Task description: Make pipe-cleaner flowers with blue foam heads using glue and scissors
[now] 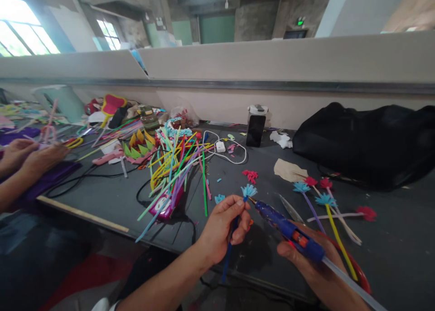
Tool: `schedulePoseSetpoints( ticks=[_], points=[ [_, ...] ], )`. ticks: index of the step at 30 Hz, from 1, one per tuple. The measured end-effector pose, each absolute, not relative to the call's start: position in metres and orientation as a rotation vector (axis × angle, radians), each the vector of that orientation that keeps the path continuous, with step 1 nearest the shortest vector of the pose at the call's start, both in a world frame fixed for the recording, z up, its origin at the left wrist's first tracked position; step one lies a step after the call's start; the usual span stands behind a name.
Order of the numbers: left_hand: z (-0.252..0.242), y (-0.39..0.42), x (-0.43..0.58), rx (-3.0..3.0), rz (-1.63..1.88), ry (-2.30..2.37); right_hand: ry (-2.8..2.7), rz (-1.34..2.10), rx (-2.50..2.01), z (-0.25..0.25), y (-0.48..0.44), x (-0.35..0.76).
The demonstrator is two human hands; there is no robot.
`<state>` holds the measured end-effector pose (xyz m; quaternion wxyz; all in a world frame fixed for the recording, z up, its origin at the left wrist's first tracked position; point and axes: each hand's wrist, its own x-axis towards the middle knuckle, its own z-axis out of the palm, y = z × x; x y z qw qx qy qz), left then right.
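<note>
Pinching a thin dark-blue fuzzy stem [227, 261] between thumb and fingers, the left hand [224, 227] held it upright near the front edge of the dark grey table [136, 202]. At the stem's top sat a light-blue fringed flower head [249, 191], just above the fingertips. The right hand [314, 270] was wrapped around a dark-blue plastic glue gun [277, 218], a translucent white glue stick [346, 279] jutting from its rear. The nozzle pointed at the flower's base; whether it touched could not be told. Beneath that hand lay red-handled metal scissors [290, 209], partly hidden.

To the right, red and light-blue fringed flowers on coloured stems [325, 199] lay near a torn brown paper piece [287, 169] and a bulky black bag [367, 143]. Beyond the left hand were a small heap of red cut pieces [250, 177], an upright black phone [256, 130] and, leftward, a tangled pile of multicoloured fuzzy stems [176, 166]. At far left, another person's hands [44, 159] worked over purple material [50, 179].
</note>
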<state>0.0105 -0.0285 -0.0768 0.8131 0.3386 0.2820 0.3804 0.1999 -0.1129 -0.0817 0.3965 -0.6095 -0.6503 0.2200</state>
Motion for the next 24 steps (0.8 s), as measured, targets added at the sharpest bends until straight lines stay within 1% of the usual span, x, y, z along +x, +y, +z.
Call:
schedulePoseSetpoints(
  ticks=[17, 24],
  points=[
    [-0.0789, -0.0245, 0.0088, 0.624, 0.752, 0.489, -1.639, 0.514, -1.569, -0.0750, -0.1106, 0.1968],
    [-0.0813, -0.0227, 0.0061, 0.559, 0.751, 0.492, -1.639, 0.631, -1.476, -0.0734, -0.1108, 0.1978]
  ],
)
